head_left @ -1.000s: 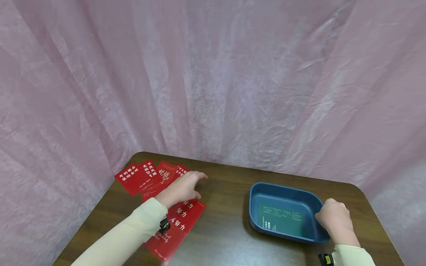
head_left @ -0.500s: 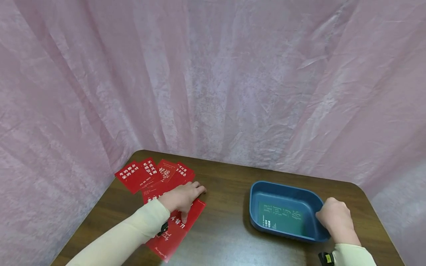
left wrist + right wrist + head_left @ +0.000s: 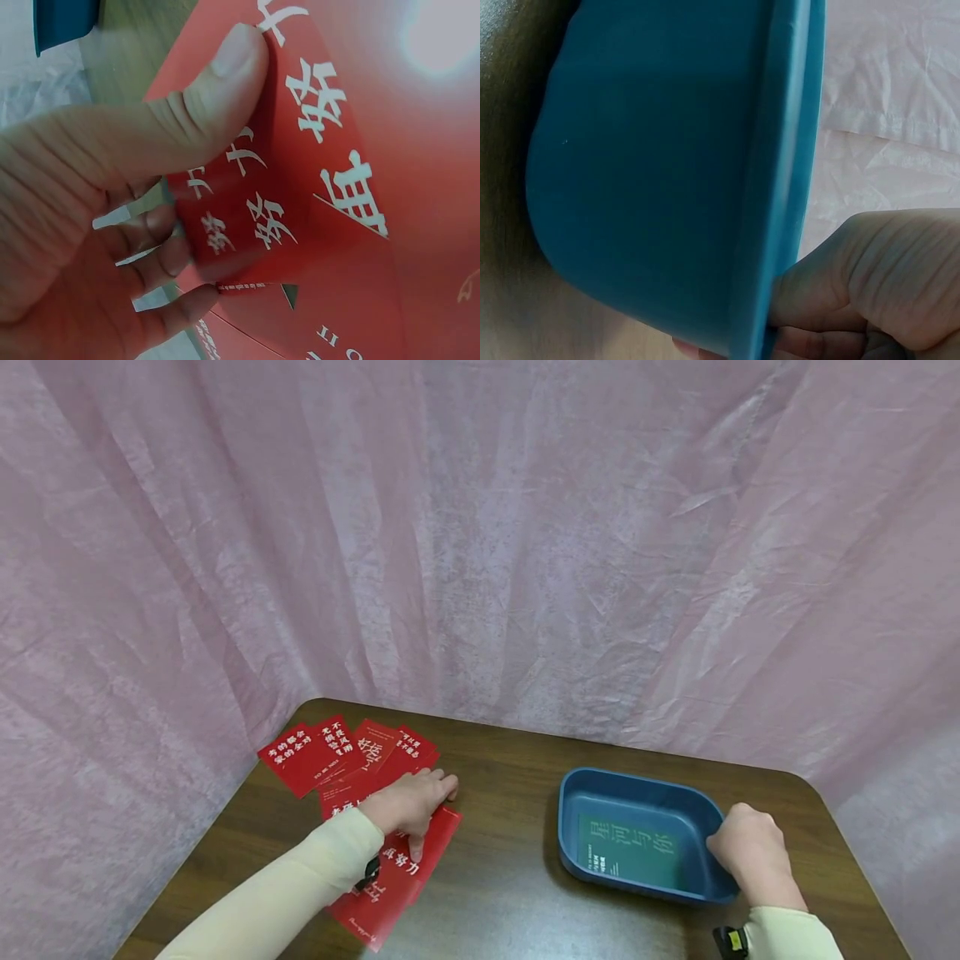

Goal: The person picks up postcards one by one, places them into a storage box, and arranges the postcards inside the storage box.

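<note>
On the left of the table, my left hand holds a red card printed with white characters. In the left wrist view the thumb lies on the card's face, the other fingers are at its edge, and the card bows between them. Other red cards lie overlapping beneath it and fan out behind the hand. On the right, my right hand grips the rim of a blue plastic tray. Its fingertips are partly hidden by the rim. Flat on the tray's floor is a green card with pale characters.
The brown wooden table has rounded back corners, and bare wood shows between the cards and the tray. A pink velvet curtain hangs behind the table and along both sides.
My left hand has come down and back towards me onto the red card, its fingers closing at the edge. That card has now shifted slightly. The right hand stays on the tray's rim.
</note>
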`<control>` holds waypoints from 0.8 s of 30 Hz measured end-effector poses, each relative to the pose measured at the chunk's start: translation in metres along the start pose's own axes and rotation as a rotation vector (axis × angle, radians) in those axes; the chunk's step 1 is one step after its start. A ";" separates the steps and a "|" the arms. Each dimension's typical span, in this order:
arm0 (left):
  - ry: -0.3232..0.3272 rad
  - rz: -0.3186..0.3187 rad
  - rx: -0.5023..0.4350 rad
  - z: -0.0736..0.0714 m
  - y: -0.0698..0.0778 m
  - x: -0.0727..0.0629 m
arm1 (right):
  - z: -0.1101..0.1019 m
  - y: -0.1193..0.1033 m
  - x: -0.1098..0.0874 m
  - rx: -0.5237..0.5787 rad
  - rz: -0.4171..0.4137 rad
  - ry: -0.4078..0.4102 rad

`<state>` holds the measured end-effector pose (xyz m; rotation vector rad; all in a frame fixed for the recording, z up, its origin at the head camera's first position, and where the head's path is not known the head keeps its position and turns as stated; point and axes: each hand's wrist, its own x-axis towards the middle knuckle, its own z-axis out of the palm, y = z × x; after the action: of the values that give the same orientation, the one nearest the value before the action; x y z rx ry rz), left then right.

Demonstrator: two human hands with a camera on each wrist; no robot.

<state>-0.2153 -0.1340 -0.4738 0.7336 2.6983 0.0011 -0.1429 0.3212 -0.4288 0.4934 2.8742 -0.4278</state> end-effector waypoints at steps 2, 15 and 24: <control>0.019 -0.006 0.014 0.000 -0.001 0.001 | 0.000 0.000 0.000 -0.002 -0.002 0.005; 0.298 0.113 -0.002 -0.014 -0.003 0.001 | 0.002 0.001 -0.002 0.029 -0.031 0.044; 0.427 0.099 -0.029 -0.028 -0.001 0.003 | 0.002 0.000 -0.002 0.018 -0.006 0.016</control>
<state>-0.2275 -0.1308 -0.4484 0.9483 3.0476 0.2480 -0.1411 0.3201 -0.4300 0.4929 2.8900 -0.4532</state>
